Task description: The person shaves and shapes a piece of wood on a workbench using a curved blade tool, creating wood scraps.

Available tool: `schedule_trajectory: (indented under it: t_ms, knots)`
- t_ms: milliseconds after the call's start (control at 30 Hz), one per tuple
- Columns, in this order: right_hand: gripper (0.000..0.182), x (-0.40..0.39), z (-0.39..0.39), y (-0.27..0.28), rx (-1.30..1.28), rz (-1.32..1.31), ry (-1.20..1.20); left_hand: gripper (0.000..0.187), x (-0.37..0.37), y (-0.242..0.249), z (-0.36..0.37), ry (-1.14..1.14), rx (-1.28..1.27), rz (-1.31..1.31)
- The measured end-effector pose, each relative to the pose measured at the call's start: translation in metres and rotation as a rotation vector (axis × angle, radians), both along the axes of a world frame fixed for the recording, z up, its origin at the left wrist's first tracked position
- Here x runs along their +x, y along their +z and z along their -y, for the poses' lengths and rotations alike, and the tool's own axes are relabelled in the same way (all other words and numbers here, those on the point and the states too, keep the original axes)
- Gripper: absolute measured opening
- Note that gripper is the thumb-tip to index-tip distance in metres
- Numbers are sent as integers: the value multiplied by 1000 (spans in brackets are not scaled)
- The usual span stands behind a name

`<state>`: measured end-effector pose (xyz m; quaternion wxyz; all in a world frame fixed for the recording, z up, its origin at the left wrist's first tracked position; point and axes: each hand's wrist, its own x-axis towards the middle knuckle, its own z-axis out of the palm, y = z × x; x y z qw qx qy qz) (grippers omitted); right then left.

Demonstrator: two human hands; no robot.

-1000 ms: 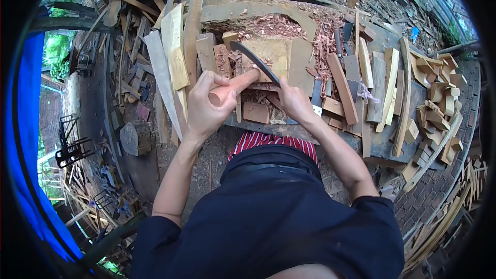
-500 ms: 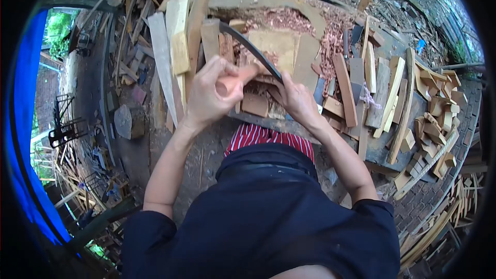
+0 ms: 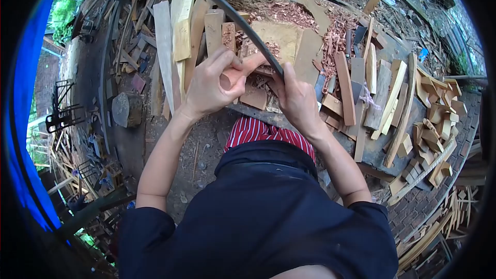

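My left hand [image 3: 214, 82] is closed around the thick, rounded end of a reddish shaped piece of wood [image 3: 250, 65], thumb and fingers curled about it. Its narrower part points right, over the work block. In my right hand [image 3: 298, 98] is the near end of a long, dark, flat rasp [image 3: 243, 25]. The rasp slants up and to the left, its far tip beyond the left hand, and overlaps the narrow end of the wood in this view. Below it lies a pale wooden board [image 3: 279, 36] with reddish shavings [image 3: 297, 14] around it.
Wood strips [image 3: 345, 88] and tools lie to the right on the bench. Cut wood pieces [image 3: 434, 119] are heaped at far right. Long planks [image 3: 166, 46] lean at left, near a log stump [image 3: 126, 109]. A blue tarp [image 3: 31, 98] hangs at the far left.
The rasp now shows longer, its far tip reaching further up and left. The right hand is turned more upright and slightly lower; the left hand keeps its hold on the wood.
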<state>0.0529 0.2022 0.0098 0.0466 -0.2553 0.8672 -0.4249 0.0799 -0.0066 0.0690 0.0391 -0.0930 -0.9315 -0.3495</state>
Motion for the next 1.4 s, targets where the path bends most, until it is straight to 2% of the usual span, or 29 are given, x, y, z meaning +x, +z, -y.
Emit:
schedule_trajectory:
  t_ms: [33,100,267,333,367,433,467,500,567,633,667,700,767,833,867,900,967,1000,1033,1100,1133,1233,1267,1400]
  knots:
    - [20,1,0,-12,2,-4,10,20,1,-1,0,10,2,-4]
    - [19,3,1,-39,257,109,60,20,1,0,1,-22,8,-3]
    - [17,-7,0,-22,195,-3,111,20,0,-2,-2,1,12,-56]
    - [16,-2,4,5,25,-76,61,22,1,-4,-4,26,23,-76]
    - [16,2,5,1,27,-68,75,22,3,-5,-2,40,25,-68]
    - [30,5,4,-20,56,-35,25,23,1,-4,0,62,47,-60]
    - [26,4,3,-48,244,-38,70,23,0,-6,3,48,47,-49]
    - [23,-8,-2,-70,434,79,34,23,2,-9,8,61,42,-66]
    - [25,-25,-17,-97,343,19,-53,22,9,-15,17,99,113,-74]
    - [24,-27,-17,-59,222,33,-101,21,10,-10,18,126,114,-75]
    - [20,-26,-15,-47,69,-74,-96,21,10,-7,15,133,96,-13]
    - [16,-23,-12,-29,-19,-71,-90,21,5,-4,12,136,78,30]
    - [17,-15,-6,-8,-7,-45,-93,21,-2,-5,9,125,32,13]
    - [19,-9,1,-31,168,78,-7,21,-8,-5,7,91,89,-10]
    - [19,-6,-5,-72,206,-137,65,21,-8,-6,6,91,92,-23]
    - [19,-17,-11,-84,202,-157,70,21,-7,-7,7,97,89,-17]
    - [25,-29,-18,-96,260,86,14,22,-3,-5,10,114,77,-4]
    - [27,-32,-17,-81,234,108,-13,22,-6,-5,11,120,68,-20]
    - [18,-34,-14,-63,179,77,-28,22,-6,-7,9,123,70,-22]
    - [21,-27,-8,-23,14,-25,-57,22,-8,-5,3,111,80,3]
    - [29,-24,-6,-17,1,-15,-88,22,-12,-2,3,97,66,-1]
    - [26,-17,3,-45,106,65,12,21,-14,-4,2,94,66,-4]
    - [25,-13,2,-61,255,5,56,21,-12,-2,-1,89,57,-22]
    - [23,-16,-10,-63,206,-29,97,18,-11,-3,-8,102,74,-72]
